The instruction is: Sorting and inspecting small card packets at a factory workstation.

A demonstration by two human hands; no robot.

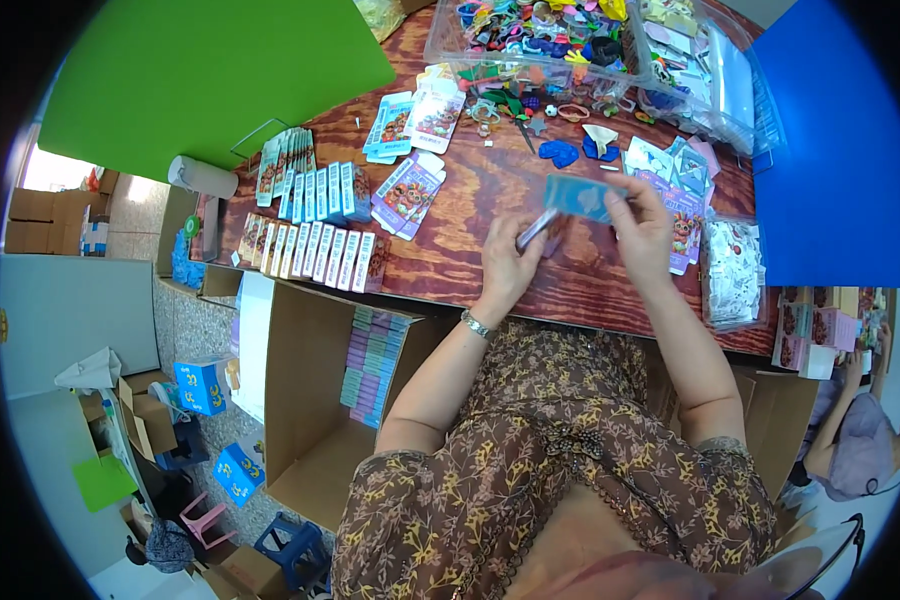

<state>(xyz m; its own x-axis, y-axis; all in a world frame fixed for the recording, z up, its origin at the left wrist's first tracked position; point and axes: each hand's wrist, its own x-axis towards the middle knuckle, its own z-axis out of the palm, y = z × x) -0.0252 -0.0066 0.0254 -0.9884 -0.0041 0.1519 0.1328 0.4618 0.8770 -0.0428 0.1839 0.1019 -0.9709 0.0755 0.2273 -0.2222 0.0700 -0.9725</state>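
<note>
My left hand [510, 262] is closed around a small, narrow box [536, 229], of which one pale edge shows. In my right hand [642, 228] a flat teal card or packet [578, 197] is pinched between thumb and fingers, blurred a little. It hovers just above and right of the box, over the wooden table [450, 262]. Beyond my left hand lie flattened purple printed cartons [410, 196] and blue ones [390, 127]. Beside my right hand are teal cards [690, 168] and a purple carton [684, 232].
Filled small boxes stand in rows [310, 250] at the left. Clear bins [530, 62] of colourful trinkets sit at the back; a tub of white packets [733, 275] is at right. Green [220, 80] and blue panels [835, 150] flank the table. An open carton [315, 440] stands below.
</note>
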